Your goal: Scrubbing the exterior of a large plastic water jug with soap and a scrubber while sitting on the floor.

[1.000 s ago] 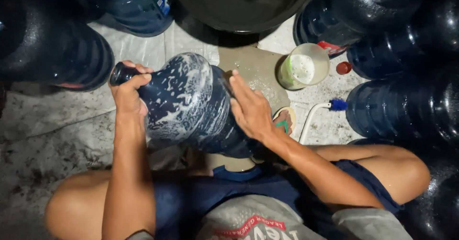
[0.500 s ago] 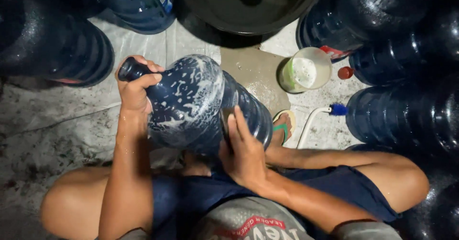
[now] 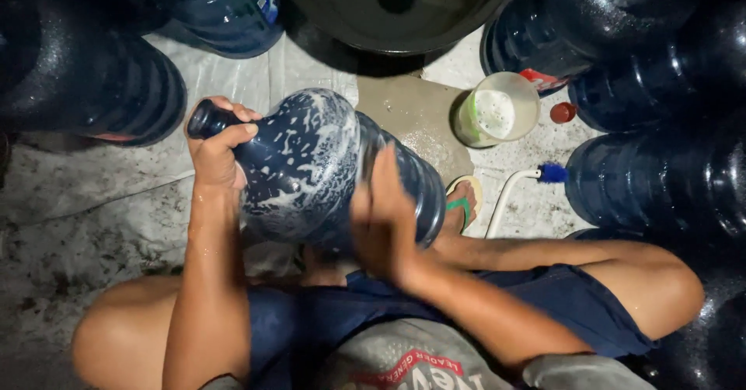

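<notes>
Left hand [image 3: 214, 153] fingers wrap the soapy blue jug [image 3: 326, 168] neck; blurred right hand [image 3: 381, 219] lies flat on its side.

A large water jug [image 3: 311, 168] lies on its side at the frame's centre, above the person's lap. A basin [image 3: 388, 9] sits top centre, a cup [image 3: 497, 110] right of the jug, and more jugs [image 3: 660, 172] crowd both upper corners.

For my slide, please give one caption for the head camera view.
Left hand grips the neck of a soapy blue water jug; right hand rubs its side.
</notes>
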